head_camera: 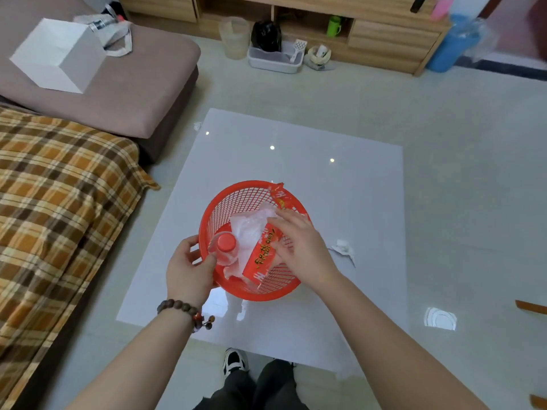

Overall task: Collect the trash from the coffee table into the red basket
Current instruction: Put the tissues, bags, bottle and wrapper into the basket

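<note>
Hands at work: left hand (189, 269) grips the red basket's (236, 196) rim on the table (340, 202), right hand (299, 247) clasps a red wrapper (263, 255) inside.

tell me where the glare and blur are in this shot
Head view: the glossy coffee table carries three small light glints near its far side and mirrors the red basket; the cabinet corner at top right is smeared; wide-angle bending curves the frame edges.

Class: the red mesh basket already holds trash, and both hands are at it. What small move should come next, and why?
Probably the right hand should let go of the red printed wrapper inside the red plastic mesh basket and reach for the crumpled white paper scrap lying on the glossy white coffee table just to its right. The left hand grips the rim.
</note>
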`<action>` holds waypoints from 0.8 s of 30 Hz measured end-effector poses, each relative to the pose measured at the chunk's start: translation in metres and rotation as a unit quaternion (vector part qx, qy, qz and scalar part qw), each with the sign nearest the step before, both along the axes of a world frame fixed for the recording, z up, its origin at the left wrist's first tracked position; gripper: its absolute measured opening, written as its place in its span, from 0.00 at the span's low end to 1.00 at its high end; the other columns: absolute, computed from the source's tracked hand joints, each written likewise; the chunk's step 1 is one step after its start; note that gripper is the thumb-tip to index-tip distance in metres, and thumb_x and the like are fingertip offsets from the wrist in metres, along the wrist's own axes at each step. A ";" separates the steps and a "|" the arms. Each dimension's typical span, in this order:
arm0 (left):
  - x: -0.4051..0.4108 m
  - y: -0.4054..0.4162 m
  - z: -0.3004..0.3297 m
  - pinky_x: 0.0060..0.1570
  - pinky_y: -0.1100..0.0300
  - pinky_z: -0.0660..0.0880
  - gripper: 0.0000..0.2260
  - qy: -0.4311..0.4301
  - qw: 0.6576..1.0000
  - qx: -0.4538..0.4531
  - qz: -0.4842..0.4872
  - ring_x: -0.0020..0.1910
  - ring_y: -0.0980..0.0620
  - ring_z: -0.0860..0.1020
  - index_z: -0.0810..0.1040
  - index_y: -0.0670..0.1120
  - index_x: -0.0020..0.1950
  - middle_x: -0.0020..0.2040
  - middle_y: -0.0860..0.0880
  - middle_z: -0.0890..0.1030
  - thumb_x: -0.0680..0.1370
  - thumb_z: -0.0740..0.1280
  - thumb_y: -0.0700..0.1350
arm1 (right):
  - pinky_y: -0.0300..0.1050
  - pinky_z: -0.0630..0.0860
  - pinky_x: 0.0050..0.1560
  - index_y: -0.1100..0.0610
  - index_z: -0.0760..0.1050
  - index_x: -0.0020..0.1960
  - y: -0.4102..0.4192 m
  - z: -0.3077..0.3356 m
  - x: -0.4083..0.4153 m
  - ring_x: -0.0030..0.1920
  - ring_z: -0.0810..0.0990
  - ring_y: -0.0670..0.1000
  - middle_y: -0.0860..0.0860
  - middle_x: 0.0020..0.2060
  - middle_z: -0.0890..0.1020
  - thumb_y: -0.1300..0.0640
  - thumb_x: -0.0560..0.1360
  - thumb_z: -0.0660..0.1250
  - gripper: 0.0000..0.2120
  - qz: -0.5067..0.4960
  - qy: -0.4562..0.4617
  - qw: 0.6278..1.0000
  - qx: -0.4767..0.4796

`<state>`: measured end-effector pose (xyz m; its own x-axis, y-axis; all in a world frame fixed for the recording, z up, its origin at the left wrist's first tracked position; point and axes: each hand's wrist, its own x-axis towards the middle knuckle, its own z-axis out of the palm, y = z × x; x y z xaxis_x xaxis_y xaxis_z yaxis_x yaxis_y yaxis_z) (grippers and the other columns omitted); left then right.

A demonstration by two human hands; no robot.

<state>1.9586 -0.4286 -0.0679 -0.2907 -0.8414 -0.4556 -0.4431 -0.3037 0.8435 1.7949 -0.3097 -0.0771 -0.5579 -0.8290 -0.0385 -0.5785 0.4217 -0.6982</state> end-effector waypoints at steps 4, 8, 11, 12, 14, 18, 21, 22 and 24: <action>-0.006 -0.004 -0.009 0.33 0.50 0.82 0.14 -0.020 1.000 0.008 0.016 0.42 0.43 0.84 0.74 0.52 0.59 0.57 0.43 0.81 0.77 0.68 0.38 | 0.41 0.65 0.63 0.57 0.78 0.59 0.054 -0.036 -0.033 0.63 0.73 0.55 0.55 0.60 0.79 0.63 0.72 0.69 0.15 -0.118 -0.016 0.993 0.009; -0.018 -0.010 -0.022 0.35 0.49 0.82 0.14 -0.042 0.999 -0.006 0.014 0.40 0.44 0.84 0.74 0.52 0.59 0.57 0.43 0.81 0.77 0.68 0.38 | 0.41 0.67 0.60 0.59 0.76 0.61 0.101 -0.113 -0.074 0.64 0.72 0.58 0.57 0.62 0.74 0.64 0.74 0.67 0.16 -0.222 -0.057 0.966 0.121; -0.021 -0.014 -0.031 0.29 0.53 0.81 0.14 -0.035 0.999 -0.012 0.021 0.35 0.48 0.85 0.75 0.51 0.59 0.54 0.43 0.83 0.76 0.70 0.39 | 0.49 0.71 0.60 0.58 0.71 0.67 0.111 -0.164 -0.095 0.66 0.68 0.59 0.57 0.68 0.68 0.63 0.75 0.66 0.20 -0.223 -0.053 0.957 0.179; -0.023 -0.015 -0.036 0.28 0.54 0.81 0.14 -0.034 0.999 -0.013 0.025 0.35 0.50 0.85 0.76 0.51 0.59 0.53 0.44 0.83 0.76 0.70 0.39 | 0.50 0.72 0.59 0.57 0.70 0.68 0.110 -0.179 -0.101 0.67 0.67 0.59 0.57 0.69 0.67 0.63 0.75 0.65 0.22 -0.218 -0.049 0.956 0.193; -0.024 -0.014 -0.045 0.29 0.54 0.81 0.15 -0.030 0.999 -0.017 0.025 0.37 0.51 0.86 0.77 0.51 0.60 0.50 0.45 0.84 0.76 0.71 0.38 | 0.51 0.72 0.59 0.55 0.69 0.69 0.107 -0.203 -0.111 0.67 0.65 0.59 0.57 0.70 0.66 0.64 0.75 0.64 0.23 -0.198 -0.037 0.955 0.218; -0.020 -0.014 -0.058 0.32 0.51 0.81 0.14 -0.027 0.999 -0.010 0.022 0.40 0.49 0.86 0.79 0.55 0.57 0.46 0.51 0.86 0.75 0.72 0.39 | 0.50 0.73 0.54 0.56 0.74 0.63 0.098 -0.231 -0.114 0.63 0.68 0.60 0.57 0.67 0.70 0.66 0.75 0.61 0.18 -0.167 0.008 0.950 0.264; -0.018 -0.010 -0.060 0.32 0.51 0.81 0.15 -0.026 0.999 -0.001 0.035 0.40 0.50 0.86 0.79 0.55 0.57 0.46 0.50 0.86 0.75 0.72 0.40 | 0.48 0.72 0.50 0.58 0.78 0.57 0.094 -0.231 -0.110 0.58 0.71 0.59 0.57 0.60 0.75 0.68 0.75 0.59 0.15 -0.163 0.020 0.952 0.259; -0.017 -0.007 -0.059 0.31 0.52 0.81 0.15 -0.027 0.999 -0.003 0.041 0.39 0.50 0.86 0.78 0.55 0.58 0.46 0.49 0.86 0.75 0.72 0.39 | 0.48 0.72 0.50 0.58 0.78 0.57 0.092 -0.224 -0.109 0.56 0.72 0.59 0.57 0.58 0.76 0.68 0.76 0.59 0.14 -0.163 0.018 0.953 0.256; -0.017 -0.001 -0.054 0.29 0.54 0.81 0.15 -0.031 0.998 -0.008 0.049 0.37 0.51 0.85 0.77 0.53 0.59 0.49 0.46 0.85 0.75 0.71 0.38 | 0.47 0.72 0.49 0.59 0.79 0.55 0.086 -0.196 -0.105 0.55 0.73 0.58 0.56 0.56 0.78 0.67 0.76 0.60 0.13 -0.183 0.008 0.960 0.211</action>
<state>1.9421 -0.4295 -0.1215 -0.1777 -0.8722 -0.4557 -0.4630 -0.3345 0.8208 1.6901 -0.2234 -0.2736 -0.8122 -0.4897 -0.3170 -0.3472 0.8424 -0.4120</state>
